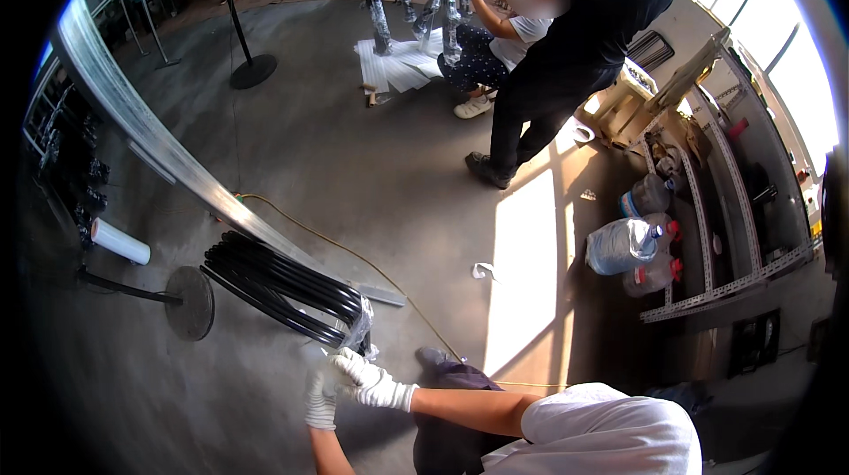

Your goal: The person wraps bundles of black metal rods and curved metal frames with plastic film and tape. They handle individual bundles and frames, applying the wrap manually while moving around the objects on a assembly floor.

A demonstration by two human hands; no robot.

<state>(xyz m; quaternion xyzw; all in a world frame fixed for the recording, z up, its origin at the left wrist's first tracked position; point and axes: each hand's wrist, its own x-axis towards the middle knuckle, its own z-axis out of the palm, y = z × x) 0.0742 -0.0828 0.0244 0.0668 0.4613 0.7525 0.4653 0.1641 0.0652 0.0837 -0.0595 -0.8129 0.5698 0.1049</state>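
Note:
A bundle of black tubes (296, 276) lies slanting in front of me, its near end wrapped in clear plastic film (361, 329). Just below that end my two hands meet, both in white knitted gloves. My right hand (376, 384) is closed, fingers curled at the loose edge of the film. Against it, my left hand (321, 391) is closed too; what lies between its fingers is hidden. A small pale tip shows above the left fingers, too small to name.
A long silvery strip (168, 134) arches over the bundle. To the left are a round-based stand (190, 302) and a white roll (120, 241). A yellow cord (354, 254) crosses the floor. Large bottles (623, 245) stand by a metal rack (707, 298). Two people (566, 59) are at the far side.

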